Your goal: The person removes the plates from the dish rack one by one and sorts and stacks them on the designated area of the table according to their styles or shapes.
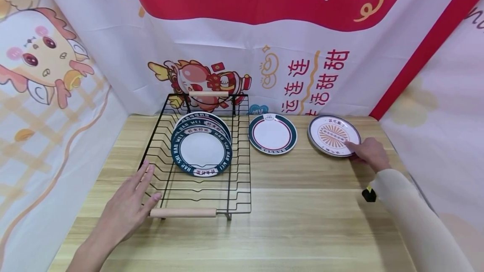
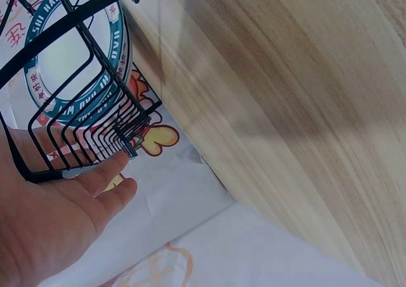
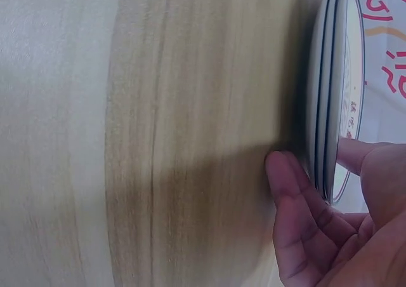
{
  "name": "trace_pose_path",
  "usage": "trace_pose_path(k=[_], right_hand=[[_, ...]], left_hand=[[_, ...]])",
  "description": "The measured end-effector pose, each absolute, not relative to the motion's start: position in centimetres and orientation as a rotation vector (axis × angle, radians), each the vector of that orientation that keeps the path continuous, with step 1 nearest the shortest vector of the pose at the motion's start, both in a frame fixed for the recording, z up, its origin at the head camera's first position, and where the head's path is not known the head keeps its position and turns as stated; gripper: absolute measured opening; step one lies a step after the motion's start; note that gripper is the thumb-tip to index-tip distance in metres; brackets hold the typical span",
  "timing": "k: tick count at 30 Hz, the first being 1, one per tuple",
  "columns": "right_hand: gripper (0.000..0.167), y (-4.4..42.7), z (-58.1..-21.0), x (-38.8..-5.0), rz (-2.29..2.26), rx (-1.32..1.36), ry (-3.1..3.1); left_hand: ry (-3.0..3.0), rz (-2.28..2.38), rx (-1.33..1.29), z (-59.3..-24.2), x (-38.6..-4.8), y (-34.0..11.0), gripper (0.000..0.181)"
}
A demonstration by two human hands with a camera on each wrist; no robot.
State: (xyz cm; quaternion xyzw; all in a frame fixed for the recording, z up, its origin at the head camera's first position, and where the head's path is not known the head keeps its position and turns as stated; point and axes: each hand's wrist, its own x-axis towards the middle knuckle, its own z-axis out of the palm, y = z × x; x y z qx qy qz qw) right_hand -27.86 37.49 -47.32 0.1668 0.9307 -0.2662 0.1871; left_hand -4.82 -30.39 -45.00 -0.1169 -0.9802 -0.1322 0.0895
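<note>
A black wire dish rack with wooden handles stands on the table. Green-rimmed plates lean upright in its slots. At the rack's left side rests my left hand, fingers fairly straight; the left wrist view shows this hand against the wires. On the right, white plates with an orange sunburst lie stacked. My right hand pinches their near right edge, thumb over the rim. From the right wrist view, the fingers curl at the underside of the stacked plates.
Between the rack and the stack lies another green-rimmed plate, flat near the back of the wooden table. Printed cloth hangs close behind and at both sides. A small black object shows under the right sleeve.
</note>
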Motion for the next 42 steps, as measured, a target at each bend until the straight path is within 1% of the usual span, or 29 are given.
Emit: trace_pose_path(k=[6, 9, 15, 18, 23, 27, 33, 36, 39, 42], right_hand=[[0.069, 37.4, -48.0, -28.1, -0.744, 0.503, 2.606], [0.071, 37.4, -47.6, -28.0, -0.715, 0.462, 2.621], [0.069, 37.8, -45.8, -27.8, -0.372, 0.301, 2.817], [0.066, 37.1, -44.6, -28.2, -0.229, 0.245, 2.937], [0.059, 33.8, -42.1, -28.7, -0.151, 0.145, 3.073], [0.060, 30.2, -39.9, -28.4, -0.084, 0.001, 3.113], [0.064, 25.1, -37.5, -27.6, -0.189, -0.143, 3.084], [0.061, 23.0, -36.5, -27.1, -0.212, -0.203, 3.098], [0.055, 20.8, -35.4, -26.6, -0.242, -0.263, 3.134], [0.055, 18.5, -34.1, -26.1, -0.277, -0.350, 3.175]], left_hand=[[-2.915, -0.385, -0.349, -45.2, -4.8, -30.5, 0.076], [-2.919, -0.383, -0.346, -45.2, -4.9, -30.5, 0.076], [-2.925, -0.387, -0.344, -45.1, -4.8, -30.4, 0.076], [-2.923, -0.379, -0.343, -45.1, -4.7, -30.4, 0.076], [-2.923, -0.376, -0.346, -45.0, -4.7, -30.4, 0.076], [-2.930, -0.384, -0.347, -45.1, -4.8, -30.4, 0.076], [-2.930, -0.389, -0.348, -44.9, -4.8, -30.3, 0.076], [-2.934, -0.388, -0.344, -44.9, -4.8, -30.2, 0.077], [-2.935, -0.382, -0.340, -44.9, -4.7, -30.3, 0.077], [-2.933, -0.372, -0.343, -44.8, -4.7, -30.3, 0.077]])
